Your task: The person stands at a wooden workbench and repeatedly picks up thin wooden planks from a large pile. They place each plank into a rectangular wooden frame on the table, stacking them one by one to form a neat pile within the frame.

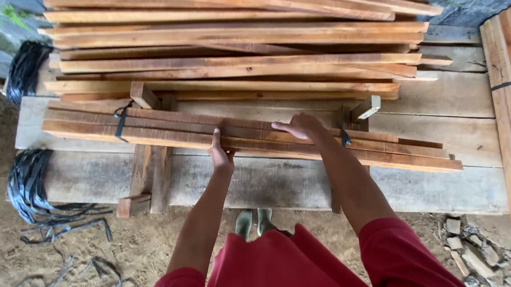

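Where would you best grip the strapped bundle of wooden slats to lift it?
Probably at the middle of the slat bundle, from the near long edge, hands apart, as the left hand and right hand sit now: it is long, thin and lies crosswise, so end grips would tip it.

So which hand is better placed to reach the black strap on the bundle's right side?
Probably the right hand: it lies flat on the bundle of wooden strips beside that black strap. The left hand grips the near edge farther left.
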